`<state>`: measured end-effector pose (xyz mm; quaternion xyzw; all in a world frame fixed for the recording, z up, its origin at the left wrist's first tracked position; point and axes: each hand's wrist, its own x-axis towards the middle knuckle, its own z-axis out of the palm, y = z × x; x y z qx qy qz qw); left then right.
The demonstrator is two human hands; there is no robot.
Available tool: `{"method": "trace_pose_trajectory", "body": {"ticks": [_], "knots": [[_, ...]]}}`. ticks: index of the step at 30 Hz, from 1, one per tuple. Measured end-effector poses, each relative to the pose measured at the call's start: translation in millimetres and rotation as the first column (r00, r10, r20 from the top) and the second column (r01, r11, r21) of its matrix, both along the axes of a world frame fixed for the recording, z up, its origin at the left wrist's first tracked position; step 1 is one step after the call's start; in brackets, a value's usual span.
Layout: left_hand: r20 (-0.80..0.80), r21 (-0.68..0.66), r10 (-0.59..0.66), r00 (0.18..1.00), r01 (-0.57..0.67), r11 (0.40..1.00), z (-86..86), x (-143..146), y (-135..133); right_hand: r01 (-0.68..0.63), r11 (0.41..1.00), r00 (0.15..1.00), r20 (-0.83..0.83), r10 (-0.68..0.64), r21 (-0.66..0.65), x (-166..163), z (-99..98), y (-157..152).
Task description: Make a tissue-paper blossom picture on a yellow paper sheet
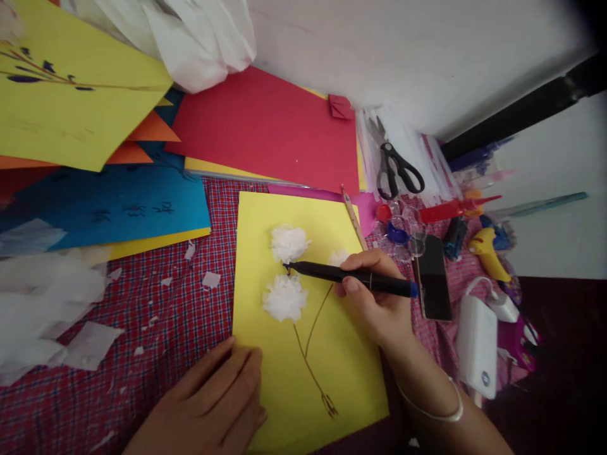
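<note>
A yellow sheet of paper [341,366] lies in front of me, with brown drawn stems and white tissue-paper puffs [284,298] stuck on it. My right hand [377,294] grips a black marker with a blue end [327,270]. Its tip meets the sheet between two of the puffs, beside a small dark blue mark. A third puff [339,257] is partly hidden behind this hand. My left hand [213,398] rests flat, fingers stretched out, over the sheet's lower left edge. A pencil [353,218] lies along the sheet's upper right edge.
Red paper [270,133] and blue paper [156,196] lie beyond the sheet. Torn white tissue [47,303] is heaped left on the checked cloth [180,303]. Black-handled scissors [396,167], a phone [432,278], a white power bank [477,347] and a yellow glue gun [488,253] lie right.
</note>
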<state>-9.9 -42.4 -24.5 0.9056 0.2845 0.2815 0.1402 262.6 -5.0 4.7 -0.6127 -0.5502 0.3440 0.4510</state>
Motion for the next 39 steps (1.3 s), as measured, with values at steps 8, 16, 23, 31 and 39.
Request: {"method": "trace_pose_trajectory", "body": {"ticks": [8, 16, 23, 31, 39], "knots": [[-0.097, 0.027, -0.007, 0.995, 0.010, 1.000, 14.7, -0.1, 4.3, 0.094, 0.995, 0.962, -0.258, -0.087, 0.014, 1.0, 12.1, 8.9], [-0.239, 0.142, -0.182, 0.954, 0.220, 0.965, 17.1, -7.3, 24.6, 0.415, 0.873, 0.865, -0.410, -0.291, 0.256, 59.8, 46.1, 16.1], [-0.248, 0.017, -0.210, 0.946, 0.221, 0.975, 10.7, -1.3, 33.7, 0.644, 0.712, 0.762, -0.313, -0.567, 0.279, 143.9, 28.9, 12.7], [-0.276, 0.012, -0.183, 0.944, 0.194, 0.981, 10.7, -1.6, 38.0, 0.610, 0.765, 0.791, -0.112, -0.601, 0.206, 141.5, -9.4, 13.0], [-0.290, 0.011, -0.182, 0.940, 0.194, 0.981, 12.3, -0.9, 37.5, 0.510, 0.823, 0.853, -0.020, -0.522, 0.251, 130.7, -18.9, 22.6]]}}
